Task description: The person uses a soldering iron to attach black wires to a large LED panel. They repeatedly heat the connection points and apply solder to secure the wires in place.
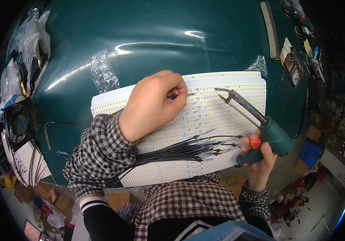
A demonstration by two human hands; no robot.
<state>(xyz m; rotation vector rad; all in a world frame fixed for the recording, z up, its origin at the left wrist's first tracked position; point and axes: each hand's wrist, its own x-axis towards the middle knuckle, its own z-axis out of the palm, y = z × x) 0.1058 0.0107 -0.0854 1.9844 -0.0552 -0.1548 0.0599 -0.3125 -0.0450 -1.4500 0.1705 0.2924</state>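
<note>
Thin black wire [173, 96] pinched in the left grip [151, 103] above a stack of flat white, yellow-dotted panels [208, 114].
Thumb and forefinger close on the wire, its end poking out to the right; the right grip [263, 165] wraps a green plastic soldering gun [277, 138] with an orange-red trigger [256, 143], whose dark metal barrel [248, 106] ends right of the wire, apart from it. Nearer the body, a loose bundle of slim black wires [168, 153] fans across the panels on the glossy dark-green desk [172, 50].
</note>
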